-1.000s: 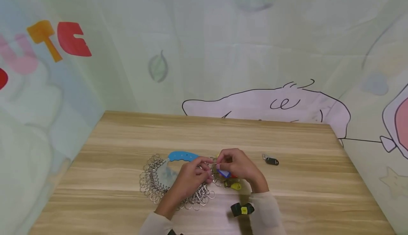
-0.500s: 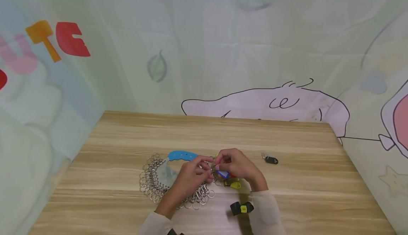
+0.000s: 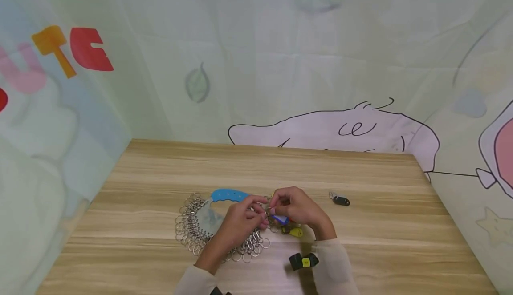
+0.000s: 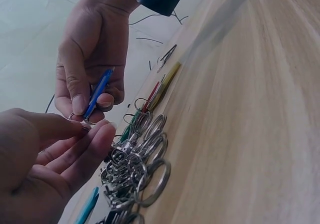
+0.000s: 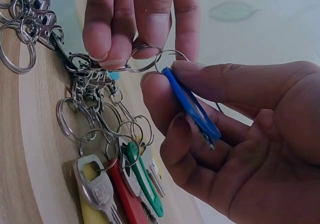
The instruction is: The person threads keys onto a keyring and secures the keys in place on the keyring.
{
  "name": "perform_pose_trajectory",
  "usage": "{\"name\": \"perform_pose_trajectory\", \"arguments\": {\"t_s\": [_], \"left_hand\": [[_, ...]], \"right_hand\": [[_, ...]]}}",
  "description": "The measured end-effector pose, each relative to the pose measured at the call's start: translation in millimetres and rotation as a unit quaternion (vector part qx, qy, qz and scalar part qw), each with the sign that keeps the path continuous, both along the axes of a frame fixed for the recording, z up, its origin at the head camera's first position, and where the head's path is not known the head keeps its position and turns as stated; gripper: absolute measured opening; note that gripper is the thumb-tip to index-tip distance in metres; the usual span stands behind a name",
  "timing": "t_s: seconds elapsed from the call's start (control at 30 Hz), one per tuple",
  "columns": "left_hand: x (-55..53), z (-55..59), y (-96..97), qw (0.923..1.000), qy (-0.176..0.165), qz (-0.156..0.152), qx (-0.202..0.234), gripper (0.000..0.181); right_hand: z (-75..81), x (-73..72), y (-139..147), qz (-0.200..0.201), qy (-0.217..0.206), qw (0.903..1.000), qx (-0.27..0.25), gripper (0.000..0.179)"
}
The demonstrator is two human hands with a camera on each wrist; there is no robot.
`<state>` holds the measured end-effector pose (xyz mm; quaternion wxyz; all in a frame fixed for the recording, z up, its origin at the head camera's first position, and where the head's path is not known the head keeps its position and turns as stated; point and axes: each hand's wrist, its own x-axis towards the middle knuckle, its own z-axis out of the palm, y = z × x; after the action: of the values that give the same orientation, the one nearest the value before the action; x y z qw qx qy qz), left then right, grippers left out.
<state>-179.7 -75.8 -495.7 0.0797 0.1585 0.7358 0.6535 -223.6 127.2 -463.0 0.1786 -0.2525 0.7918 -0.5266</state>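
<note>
In the right wrist view, my left hand (image 5: 150, 13) pinches a metal split ring (image 5: 144, 70) between thumb and finger. My right hand (image 3: 298, 206) holds a blue key tag (image 5: 192, 106) with a key behind it. The tag's own small ring meets the split ring right at the fingertips. Under my left hand in the head view lies a large key ring holder with a blue handle (image 3: 228, 194) and many metal rings (image 3: 188, 226). Below the hands hang a green key tag (image 5: 144, 181), a red key tag (image 5: 125, 191) and a silver key (image 5: 97, 186) over a yellow tag.
A black key tag (image 3: 341, 201) lies apart on the wooden table (image 3: 384, 241), to the right of my hands. A yellow key tag (image 3: 295, 232) rests just below my right hand. Printed cloth walls (image 3: 256, 86) stand behind and beside the table.
The hands stay in the same place. My right fingers and the blue key tag shift very slightly toward the left hand.
</note>
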Motion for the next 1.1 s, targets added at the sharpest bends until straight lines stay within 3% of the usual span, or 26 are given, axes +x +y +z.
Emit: {"name": "perform_pose_trajectory", "arguments": {"t_s": [0.57,1.1], "left_hand": [[-0.1,1.5,0.4,0.9996,0.005,-0.014,-0.023,0.032],[-0.4,-2.3,-0.3,0.9998,-0.009,-0.017,-0.001,0.034]], "right_hand": [[-3.2,-2.0,-0.7,0.006,0.028,0.9996,-0.001,0.014],[-4.9,0.1,-4.2,0.006,0.046,0.9988,-0.014,0.015]]}}
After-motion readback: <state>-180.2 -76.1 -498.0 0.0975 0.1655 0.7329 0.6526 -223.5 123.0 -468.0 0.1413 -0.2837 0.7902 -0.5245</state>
